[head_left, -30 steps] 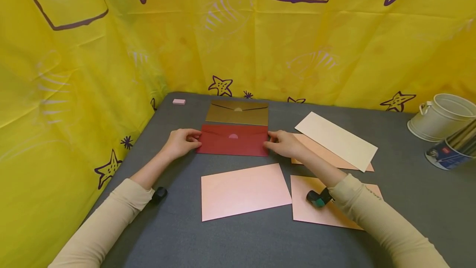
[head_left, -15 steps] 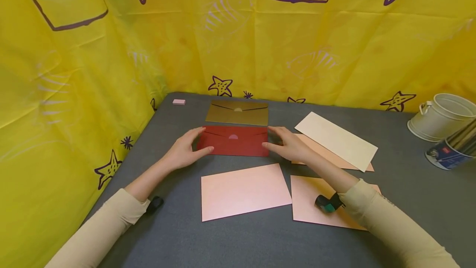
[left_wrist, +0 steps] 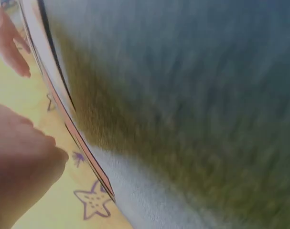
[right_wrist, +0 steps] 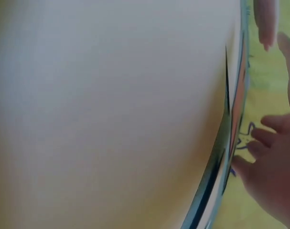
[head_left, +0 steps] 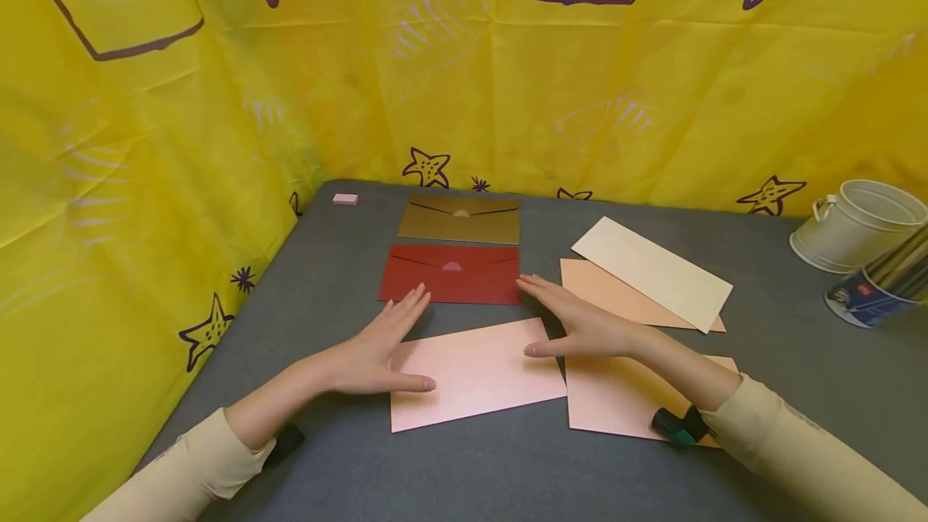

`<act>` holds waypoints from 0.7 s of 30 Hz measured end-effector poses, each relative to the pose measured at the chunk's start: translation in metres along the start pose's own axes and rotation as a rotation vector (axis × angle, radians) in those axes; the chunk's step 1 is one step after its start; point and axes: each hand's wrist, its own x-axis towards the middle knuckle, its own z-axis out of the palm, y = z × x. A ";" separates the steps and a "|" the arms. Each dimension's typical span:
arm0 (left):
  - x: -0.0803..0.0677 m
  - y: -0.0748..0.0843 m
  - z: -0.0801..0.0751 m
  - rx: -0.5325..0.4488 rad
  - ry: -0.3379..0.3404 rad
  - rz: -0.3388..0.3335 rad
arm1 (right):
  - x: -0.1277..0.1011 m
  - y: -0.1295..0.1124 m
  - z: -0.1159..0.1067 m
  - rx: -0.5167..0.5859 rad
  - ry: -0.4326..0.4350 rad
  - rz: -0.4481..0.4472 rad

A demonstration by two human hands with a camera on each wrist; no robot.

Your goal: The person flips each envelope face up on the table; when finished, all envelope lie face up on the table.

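Head camera pictures looked down on a gray table (head_left: 464, 474). Nearest lay a pink sheet (head_left: 474, 373), flat, close to the middle. Just right of it lay a second pink sheet (head_left: 616, 401), and the person's right sleeve crossed over its near right corner.

At the left end of the first pink sheet was the left hand (head_left: 377, 349). Its fingers were straight and spread, and it held nothing. The thumb lay over the left edge of that sheet, and the fingertips pointed toward the red envelope (head_left: 449, 274).

At the right end of the same sheet was the right hand (head_left: 580, 316). It was flat and loose too, with nothing in it. Its thumb sat at the far right corner of the sheet. Its fingertips were just beside the right end of the red envelope, and I could not tell if they touched it.

The red envelope lay closed, a little farther back, between the two hands. Behind it lay a gold envelope (head_left: 458, 220), also closed.

Off to the right, an orange sheet (head_left: 602, 288) lay under a cream sheet (head_left: 652, 272). At the far right stood a white bucket (head_left: 859, 224). A small pink eraser (head_left: 345, 199) sat in the far left corner.

Both wrist pictures were too blurry to tell more.
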 end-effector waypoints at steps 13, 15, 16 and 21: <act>-0.014 0.015 0.014 0.174 -0.223 0.039 | -0.021 -0.007 0.007 -0.159 -0.175 -0.163; -0.014 0.014 0.014 0.184 -0.225 0.046 | -0.022 -0.006 0.007 -0.169 -0.188 -0.161; -0.014 0.014 0.014 0.188 -0.226 0.052 | -0.022 -0.006 0.007 -0.174 -0.194 -0.161; -0.013 0.011 0.015 0.169 -0.235 0.084 | -0.024 -0.003 0.007 -0.197 -0.213 -0.157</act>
